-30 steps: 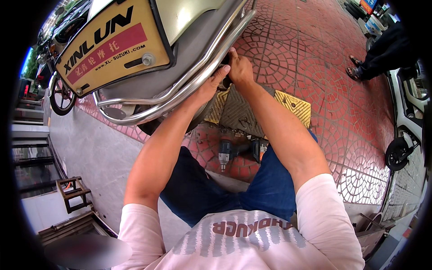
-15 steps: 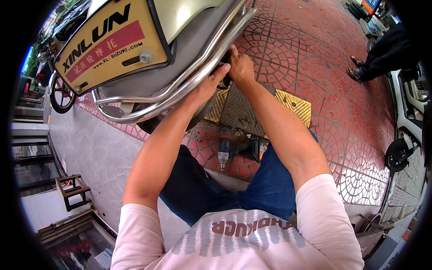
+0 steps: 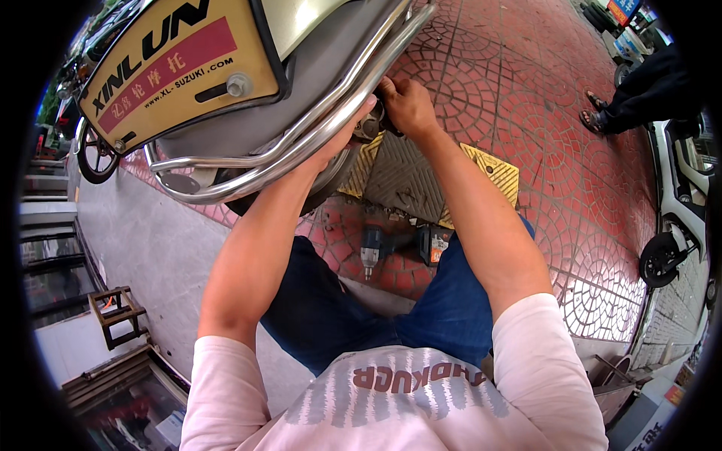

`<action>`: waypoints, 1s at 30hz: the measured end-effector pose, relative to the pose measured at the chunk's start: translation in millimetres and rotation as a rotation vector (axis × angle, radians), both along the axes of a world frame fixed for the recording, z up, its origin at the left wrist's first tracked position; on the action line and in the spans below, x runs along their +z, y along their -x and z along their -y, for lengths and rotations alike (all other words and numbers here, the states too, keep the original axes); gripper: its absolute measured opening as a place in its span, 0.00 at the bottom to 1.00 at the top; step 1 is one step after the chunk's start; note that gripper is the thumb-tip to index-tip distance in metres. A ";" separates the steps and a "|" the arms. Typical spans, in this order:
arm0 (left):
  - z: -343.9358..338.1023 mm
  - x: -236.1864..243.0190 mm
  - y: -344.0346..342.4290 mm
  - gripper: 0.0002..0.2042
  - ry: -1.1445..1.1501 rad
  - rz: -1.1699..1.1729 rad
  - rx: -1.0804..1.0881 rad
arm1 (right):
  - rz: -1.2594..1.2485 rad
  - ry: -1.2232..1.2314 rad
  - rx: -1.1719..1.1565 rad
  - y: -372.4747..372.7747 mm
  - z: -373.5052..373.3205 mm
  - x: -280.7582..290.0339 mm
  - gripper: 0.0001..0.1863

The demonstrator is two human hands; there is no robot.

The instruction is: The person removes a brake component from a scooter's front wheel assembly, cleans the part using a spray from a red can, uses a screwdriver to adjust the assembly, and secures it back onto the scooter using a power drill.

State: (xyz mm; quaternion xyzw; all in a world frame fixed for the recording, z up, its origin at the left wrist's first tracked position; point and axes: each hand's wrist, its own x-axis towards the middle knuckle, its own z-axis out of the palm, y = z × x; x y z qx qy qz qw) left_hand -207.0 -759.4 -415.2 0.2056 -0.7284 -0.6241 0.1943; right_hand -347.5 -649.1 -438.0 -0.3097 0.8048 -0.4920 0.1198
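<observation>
The rear of a scooter fills the upper left, with a yellow plate point(image 3: 173, 71), grey bodywork point(image 3: 316, 52) and a double chrome rail point(image 3: 286, 158). My left hand point(image 3: 338, 139) reaches up against the rail's underside beside a dark metal part point(image 3: 368, 129); its fingers are mostly hidden. My right hand point(image 3: 408, 105) is closed at the rail's right side, on something I cannot make out. A dark tyre point(image 3: 320, 195) shows under the rail. Between my knees a cordless impact tool point(image 3: 383, 244) lies on the paving.
Yellow-and-black ramp pieces point(image 3: 489, 180) lie below the scooter on red paving point(image 3: 564, 195). Another person's dark-trousered legs and sandalled feet point(image 3: 635, 90) are at upper right. A white scooter point(image 3: 677, 188) stands far right, a motorcycle wheel point(image 3: 98, 154) far left, a small wooden stool point(image 3: 116, 316) lower left.
My left hand has risen slightly and more of it is hidden by the rail. My right hand has shifted a little rightward, exposing more of the dark metal part.
</observation>
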 end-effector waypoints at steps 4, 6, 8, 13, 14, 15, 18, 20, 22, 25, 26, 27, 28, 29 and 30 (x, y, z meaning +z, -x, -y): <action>2.5 0.7 -1.8 0.25 0.088 -0.003 -0.077 | -0.007 0.015 -0.024 1.1 0.7 -3.7 0.34; 3.1 1.4 -1.4 0.27 0.101 -0.024 -0.097 | -0.032 0.006 -0.025 2.3 1.3 -4.4 0.34; 2.8 2.0 -1.2 0.27 0.076 -0.004 -0.089 | -0.043 -0.006 -0.030 2.4 1.1 -5.4 0.34; 4.3 1.0 -1.3 0.27 0.060 -0.045 -0.086 | -0.047 -0.039 -0.041 0.5 0.9 -0.5 0.34; 4.4 0.5 -0.8 0.27 0.062 -0.054 -0.086 | -0.044 -0.048 -0.036 0.9 0.9 0.6 0.34; 2.4 2.5 -1.0 0.27 0.028 -0.028 -0.081 | -0.038 -0.057 -0.033 1.3 0.8 1.5 0.34; -1.5 5.9 -0.3 0.25 -0.011 0.003 -0.074 | -0.034 -0.080 -0.032 1.1 -0.5 2.9 0.33; -2.7 6.0 0.3 0.25 -0.013 0.004 -0.078 | -0.029 -0.083 -0.030 1.1 -1.0 2.9 0.33; -1.8 3.5 0.5 0.25 -0.025 0.013 -0.084 | -0.017 -0.075 -0.026 1.8 -0.7 1.7 0.34; -1.7 0.4 -0.1 0.26 -0.069 0.042 -0.084 | 0.021 -0.058 -0.026 0.9 0.4 -2.1 0.34; -1.4 -0.2 -1.2 0.26 -0.089 0.064 -0.078 | 0.035 -0.048 -0.020 0.4 1.5 -3.4 0.34; -3.3 3.3 -1.0 0.26 -0.112 0.100 -0.072 | 0.048 -0.038 -0.019 2.8 1.9 -7.3 0.34; -5.2 6.0 -0.9 0.26 -0.135 0.138 -0.066 | 0.061 -0.029 -0.018 4.6 2.3 -11.3 0.34; -6.4 6.4 -0.8 0.26 -0.133 0.154 -0.058 | 0.065 -0.014 -0.021 4.8 2.7 -15.8 0.34; -6.7 6.7 -1.3 0.26 -0.130 0.170 -0.049 | 0.069 0.002 -0.022 3.7 4.1 -19.3 0.35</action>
